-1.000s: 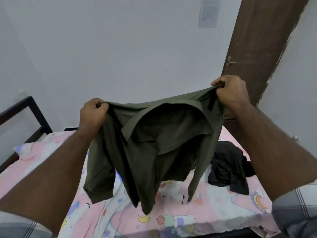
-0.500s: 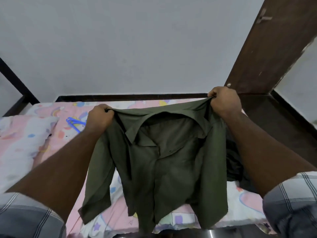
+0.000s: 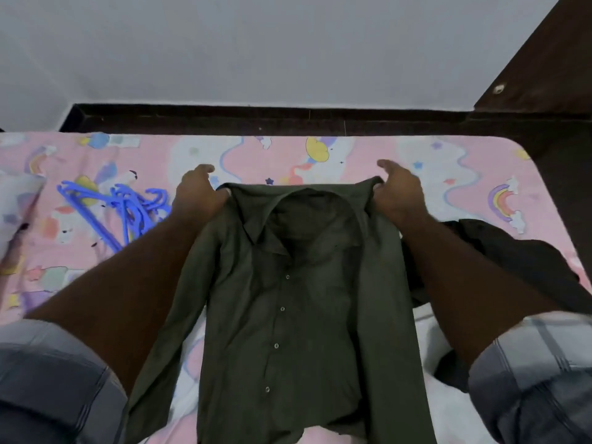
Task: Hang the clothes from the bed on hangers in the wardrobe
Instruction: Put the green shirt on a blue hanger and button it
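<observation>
A dark green button-up shirt [image 3: 288, 299] lies front-up on the pink patterned bed [image 3: 352, 155], collar toward the wall. My left hand [image 3: 197, 193] holds its left shoulder and my right hand [image 3: 398, 193] holds its right shoulder, both low over the sheet with the forefingers partly stretched out. Several blue plastic hangers [image 3: 128, 206] lie in a heap on the bed, just left of my left hand. A black garment [image 3: 528, 261] lies crumpled on the bed under and beyond my right forearm. No wardrobe is in view.
A dark bed frame rail [image 3: 288, 118] runs along the white wall behind the bed. A brown wooden door [image 3: 544, 59] stands at the upper right. A pillow edge [image 3: 16, 203] shows at the far left.
The shirt hung in the air between my raised hands; both hands have come down and laid it flat on the bed. My view has tilted down, bringing the blue hangers into sight.
</observation>
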Tool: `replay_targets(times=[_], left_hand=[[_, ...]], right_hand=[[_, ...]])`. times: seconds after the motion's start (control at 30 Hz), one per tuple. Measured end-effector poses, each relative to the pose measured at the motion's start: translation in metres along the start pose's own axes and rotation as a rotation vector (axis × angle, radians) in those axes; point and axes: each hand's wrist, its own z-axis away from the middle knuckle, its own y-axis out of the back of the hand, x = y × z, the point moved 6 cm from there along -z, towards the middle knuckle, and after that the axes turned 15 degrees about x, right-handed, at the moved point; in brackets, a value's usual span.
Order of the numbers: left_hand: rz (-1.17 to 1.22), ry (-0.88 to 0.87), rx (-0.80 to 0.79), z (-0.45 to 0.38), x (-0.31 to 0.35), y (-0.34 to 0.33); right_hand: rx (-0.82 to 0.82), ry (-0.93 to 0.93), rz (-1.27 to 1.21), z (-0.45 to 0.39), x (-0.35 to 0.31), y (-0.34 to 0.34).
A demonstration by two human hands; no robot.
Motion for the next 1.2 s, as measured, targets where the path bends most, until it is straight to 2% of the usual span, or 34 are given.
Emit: replay_targets(times=[0.17, 0.23, 0.43, 0.57, 0.87, 0.97, 1.03, 1.2], left_hand=[[-0.023, -0.015, -0.147, 0.047, -0.029, -0.058], [0.018, 0.045, -0.203, 0.074, -0.044, -0.075], [0.043, 0.124, -0.271, 0.128, -0.076, -0.098], [0.054, 0.192, -0.242, 0.136, -0.102, -0.088], [0.056, 0.075, -0.194, 0.113, -0.142, -0.056], [0.076, 0.127, -0.142, 0.094, -0.18, -0.033], [0.083, 0.196, -0.124, 0.081, -0.211, -0.019], [0.024, 0.361, -0.135, 0.058, -0.287, 0.002]], right_hand=[[-0.246, -0.095, -0.055, 0.059, 0.023, -0.077], [-0.327, -0.154, -0.071, 0.086, 0.029, -0.1], [-0.476, -0.169, -0.047, 0.146, 0.018, -0.145], [-0.496, -0.16, -0.069, 0.165, -0.01, -0.164], [-0.443, 0.046, -0.05, 0.195, -0.101, -0.206], [-0.43, 0.057, -0.11, 0.204, -0.142, -0.231], [-0.431, -0.005, -0.196, 0.213, -0.167, -0.251], [-0.552, -0.092, -0.26, 0.244, -0.228, -0.311]])
